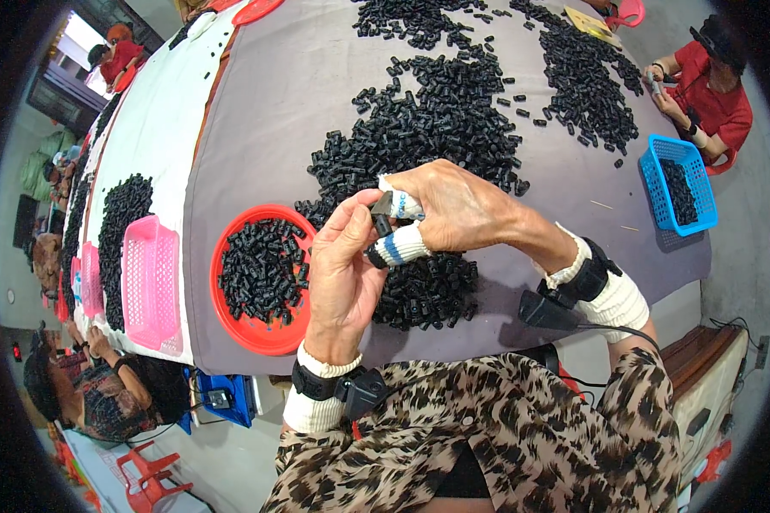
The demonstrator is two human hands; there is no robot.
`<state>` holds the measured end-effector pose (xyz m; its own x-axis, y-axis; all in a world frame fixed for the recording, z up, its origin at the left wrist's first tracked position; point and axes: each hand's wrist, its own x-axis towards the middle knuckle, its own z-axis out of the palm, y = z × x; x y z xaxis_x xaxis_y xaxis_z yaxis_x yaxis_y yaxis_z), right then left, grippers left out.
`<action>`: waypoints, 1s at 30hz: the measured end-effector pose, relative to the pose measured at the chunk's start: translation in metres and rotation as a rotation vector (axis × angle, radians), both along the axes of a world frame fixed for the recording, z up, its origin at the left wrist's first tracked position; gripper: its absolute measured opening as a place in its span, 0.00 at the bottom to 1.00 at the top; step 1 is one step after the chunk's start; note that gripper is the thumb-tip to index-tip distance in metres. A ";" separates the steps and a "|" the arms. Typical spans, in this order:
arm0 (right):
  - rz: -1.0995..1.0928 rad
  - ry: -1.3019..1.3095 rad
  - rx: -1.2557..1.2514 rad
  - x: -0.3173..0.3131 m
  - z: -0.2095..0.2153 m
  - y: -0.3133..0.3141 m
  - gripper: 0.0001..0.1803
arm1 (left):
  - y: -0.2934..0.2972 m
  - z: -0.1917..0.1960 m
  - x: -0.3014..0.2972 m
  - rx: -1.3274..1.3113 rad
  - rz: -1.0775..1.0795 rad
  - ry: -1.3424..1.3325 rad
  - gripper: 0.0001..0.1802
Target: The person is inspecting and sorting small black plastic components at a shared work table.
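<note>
My left hand is closed, its thumb and fingertips pinching a small black cylindrical part. Against it from the right comes my right hand, also closed, with white cloth covers on its thumb and a finger. A dark angular piece shows at the fingertips between both hands; whether it belongs to the part or is separate, I cannot make out. Beneath and beyond the hands spreads a large pile of similar black parts. Beside my left hand a round red tray holds many more of them.
A grey cloth covers the table. At the left stands a pink basket; at the right edge, a blue basket with black parts. A person in red works at the far right, others along the left. Cables run from my wrist straps.
</note>
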<state>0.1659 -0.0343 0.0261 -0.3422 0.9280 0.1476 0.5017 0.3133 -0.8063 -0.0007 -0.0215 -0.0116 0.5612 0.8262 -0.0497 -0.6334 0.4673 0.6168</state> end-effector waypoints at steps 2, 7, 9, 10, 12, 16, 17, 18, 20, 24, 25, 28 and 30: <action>-0.001 -0.003 -0.018 0.000 -0.001 0.000 0.23 | -0.001 0.000 0.000 0.006 -0.013 -0.022 0.13; 0.048 0.023 0.009 0.001 -0.009 -0.003 0.18 | -0.001 -0.005 -0.002 -0.035 -0.019 -0.040 0.13; 0.075 0.047 -0.006 0.000 -0.009 -0.003 0.17 | -0.003 0.000 -0.002 -0.040 0.012 0.001 0.13; 0.114 0.041 0.001 -0.001 -0.009 -0.002 0.16 | -0.004 0.001 -0.003 -0.046 0.042 0.043 0.12; 0.155 0.042 0.001 0.000 -0.011 -0.001 0.16 | 0.005 -0.003 -0.012 0.021 0.051 -0.002 0.12; 0.011 0.002 -0.001 0.009 -0.002 -0.005 0.16 | 0.028 0.000 -0.065 0.209 0.451 0.479 0.14; -0.030 0.009 0.029 0.020 -0.009 -0.004 0.15 | 0.037 -0.008 -0.077 0.284 0.614 0.660 0.15; -0.054 0.025 0.063 0.024 -0.017 0.000 0.15 | 0.046 -0.023 -0.106 0.392 0.720 0.781 0.14; -0.097 0.037 0.022 0.027 -0.019 0.004 0.16 | 0.047 -0.026 -0.127 0.296 0.868 0.897 0.13; -0.207 0.008 0.006 0.038 -0.022 -0.002 0.16 | 0.034 -0.043 -0.082 0.439 0.504 0.980 0.11; -0.231 -0.016 -0.025 0.043 -0.021 -0.006 0.16 | 0.027 -0.047 -0.059 0.480 0.345 0.993 0.11; -0.184 0.023 -0.022 0.029 -0.030 0.005 0.16 | 0.006 -0.054 -0.032 0.682 0.016 1.059 0.12; -0.192 0.014 0.017 0.035 -0.035 0.002 0.16 | -0.003 -0.058 0.000 1.303 -0.119 1.020 0.21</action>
